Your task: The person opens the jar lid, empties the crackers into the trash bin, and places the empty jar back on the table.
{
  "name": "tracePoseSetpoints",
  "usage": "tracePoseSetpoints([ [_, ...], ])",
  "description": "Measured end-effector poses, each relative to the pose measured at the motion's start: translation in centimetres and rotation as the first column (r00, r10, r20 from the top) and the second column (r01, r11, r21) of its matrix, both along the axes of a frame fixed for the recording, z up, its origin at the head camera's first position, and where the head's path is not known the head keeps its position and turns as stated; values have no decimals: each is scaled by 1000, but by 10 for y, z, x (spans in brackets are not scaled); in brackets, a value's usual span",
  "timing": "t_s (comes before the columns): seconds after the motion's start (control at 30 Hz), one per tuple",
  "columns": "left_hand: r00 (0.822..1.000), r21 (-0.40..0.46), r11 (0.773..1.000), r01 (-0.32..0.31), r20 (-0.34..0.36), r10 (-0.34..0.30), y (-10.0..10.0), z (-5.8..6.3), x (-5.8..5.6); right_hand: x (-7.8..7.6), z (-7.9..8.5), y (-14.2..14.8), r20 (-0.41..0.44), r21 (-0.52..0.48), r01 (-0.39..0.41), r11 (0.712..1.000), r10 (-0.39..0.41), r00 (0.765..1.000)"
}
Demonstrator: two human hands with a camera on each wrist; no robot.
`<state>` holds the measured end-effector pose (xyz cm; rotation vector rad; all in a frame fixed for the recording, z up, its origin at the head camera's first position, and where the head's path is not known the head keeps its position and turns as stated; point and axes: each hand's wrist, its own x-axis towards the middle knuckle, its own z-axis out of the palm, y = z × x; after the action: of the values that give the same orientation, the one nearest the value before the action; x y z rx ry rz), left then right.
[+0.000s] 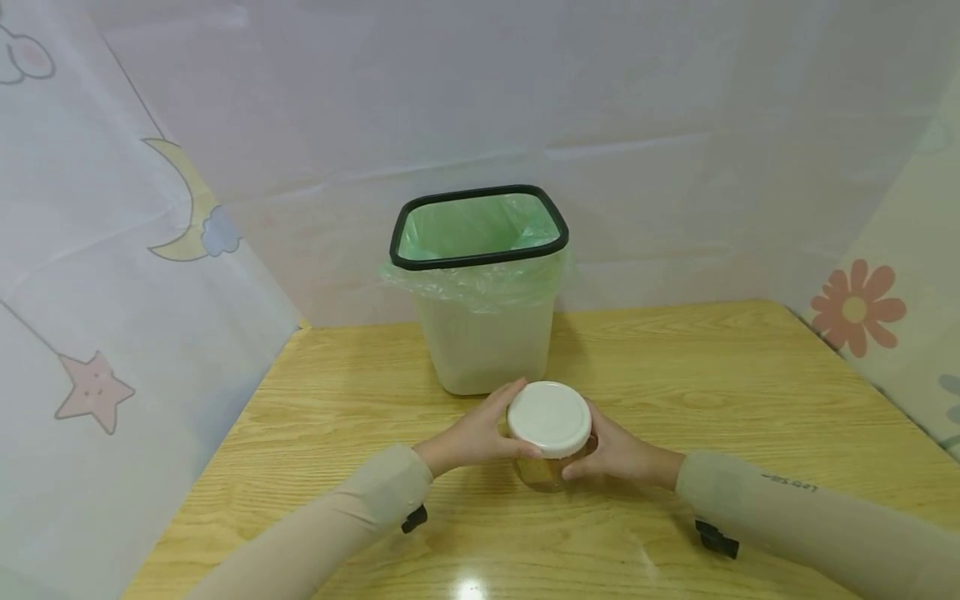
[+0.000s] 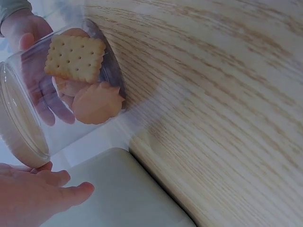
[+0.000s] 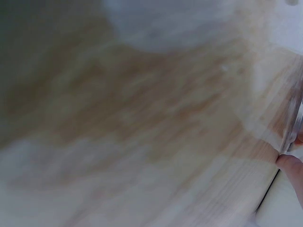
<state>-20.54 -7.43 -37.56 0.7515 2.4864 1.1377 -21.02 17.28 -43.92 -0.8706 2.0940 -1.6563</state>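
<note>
A clear jar (image 1: 538, 475) with a white lid (image 1: 549, 418) stands upright at the table's middle, in front of the bin. My left hand (image 1: 476, 433) grips the lid's left edge, thumb at the near side and fingers at the far side. From the right, my right hand (image 1: 624, 450) holds the jar's body. Through the clear wall, the left wrist view shows a square cracker (image 2: 75, 58) and a scalloped round biscuit (image 2: 98, 103). In the right wrist view only a fingertip (image 3: 291, 165) and a sliver of jar show, at the right edge.
Behind the jar stands a pale waste bin (image 1: 487, 342) with a black rim (image 1: 480, 261) and a green plastic liner (image 1: 468, 287). Both sit on a wooden table (image 1: 675, 375). Printed cloth walls (image 1: 675, 167) close off the back and sides.
</note>
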Motion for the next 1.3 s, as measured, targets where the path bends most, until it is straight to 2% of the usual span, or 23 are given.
tracePoseSetpoints([
  [0.4, 998, 3, 999, 45, 34, -45, 1, 2, -6, 1, 0, 0, 1, 25, 23, 999, -23, 1000],
  [0.57, 999, -6, 999, 49, 15, -49, 1, 2, -8, 0, 0, 0, -2, 11, 8, 1000, -8, 1000],
  [0.67, 999, -13, 999, 34, -5, -34, 1, 2, -8, 0, -1, 1, 2, 12, 6, 1000, -7, 1000],
  [0.9, 999, -14, 999, -43, -28, 43, 4, 0, -1, 0, 0, 0, -4, 10, 8, 1000, -8, 1000],
  [1.3, 994, -37, 996, -80, -72, 78, 5, 0, 6, 0, 0, 0, -2, -10, -22, 1000, 22, 1000],
])
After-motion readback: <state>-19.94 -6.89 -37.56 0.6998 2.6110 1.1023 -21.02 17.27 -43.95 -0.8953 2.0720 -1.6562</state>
